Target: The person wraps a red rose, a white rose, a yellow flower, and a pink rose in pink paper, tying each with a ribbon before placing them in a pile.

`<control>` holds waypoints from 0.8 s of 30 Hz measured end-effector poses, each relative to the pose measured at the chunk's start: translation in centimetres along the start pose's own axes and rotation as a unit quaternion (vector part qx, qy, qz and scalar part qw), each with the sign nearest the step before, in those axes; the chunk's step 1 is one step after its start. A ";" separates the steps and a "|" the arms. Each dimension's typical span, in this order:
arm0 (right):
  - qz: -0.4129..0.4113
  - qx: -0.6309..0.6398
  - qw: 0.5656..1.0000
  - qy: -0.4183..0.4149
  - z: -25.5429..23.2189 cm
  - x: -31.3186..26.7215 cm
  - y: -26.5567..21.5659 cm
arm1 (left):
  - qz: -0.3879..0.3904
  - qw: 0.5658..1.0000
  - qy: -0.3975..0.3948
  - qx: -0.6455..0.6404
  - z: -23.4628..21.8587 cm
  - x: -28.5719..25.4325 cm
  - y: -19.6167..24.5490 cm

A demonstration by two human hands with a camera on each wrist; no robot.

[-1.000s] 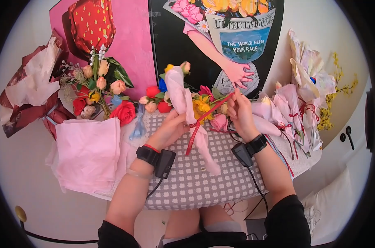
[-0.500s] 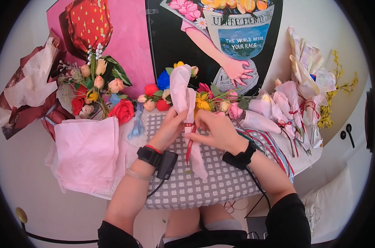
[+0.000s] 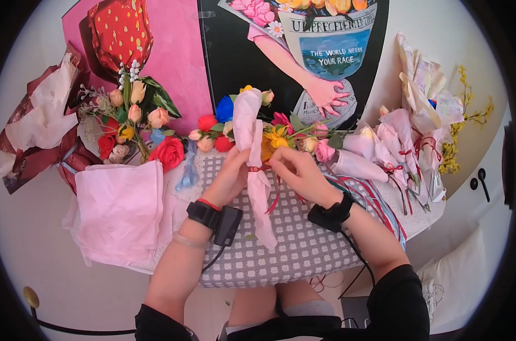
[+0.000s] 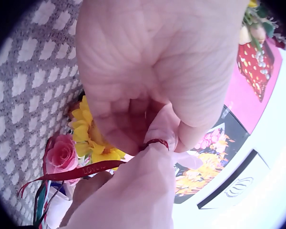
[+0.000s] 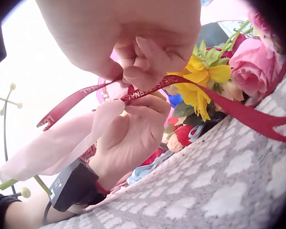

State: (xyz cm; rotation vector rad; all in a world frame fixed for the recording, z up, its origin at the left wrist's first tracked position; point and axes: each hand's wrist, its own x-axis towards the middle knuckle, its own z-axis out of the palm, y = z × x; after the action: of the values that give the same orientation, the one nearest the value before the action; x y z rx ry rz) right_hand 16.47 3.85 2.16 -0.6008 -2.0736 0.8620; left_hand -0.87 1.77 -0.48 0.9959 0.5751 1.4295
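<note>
My left hand (image 3: pixel 231 171) grips a flower wrapped in pale pink tissue (image 3: pixel 248 116) at its narrow waist, with the tissue's lower end hanging over the cushion. Wound round that waist is a printed red ribbon (image 4: pixel 86 170), one tail pointing away from the wrap. Close on the right, my right hand (image 3: pixel 303 177) pinches the ribbon (image 5: pixel 219 102) between thumb and fingertips, as the right wrist view shows. Both ribbon tails spread out from this pinch. A green stem (image 5: pixel 42 183) pokes from the tissue's lower end.
A grey checked cushion (image 3: pixel 303 250) lies under the hands. Pink tissue sheets (image 3: pixel 119 210) are stacked at left, near loose artificial flowers (image 3: pixel 167 152). Wrapped flowers (image 3: pixel 360 165) and loose ribbons (image 3: pixel 377 207) lie at right. Paintings (image 3: pixel 178 74) stand behind.
My right hand came in from the upper right, where it held the ribbon stretched out, to beside the wrap. The ribbon now circles the waist, and its tail hangs to the right.
</note>
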 end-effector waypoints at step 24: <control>-0.222 -0.256 0.937 0.078 0.3 -0.4 -0.4 | 0.004 0.999 0.021 0.029 -1.0 0.6 -1.4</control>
State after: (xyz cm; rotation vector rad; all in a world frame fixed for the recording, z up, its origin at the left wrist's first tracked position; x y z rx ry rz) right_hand 16.40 3.27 2.12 -0.4165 -2.1664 0.0055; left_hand -0.90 2.80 -2.05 1.0171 0.6471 1.4495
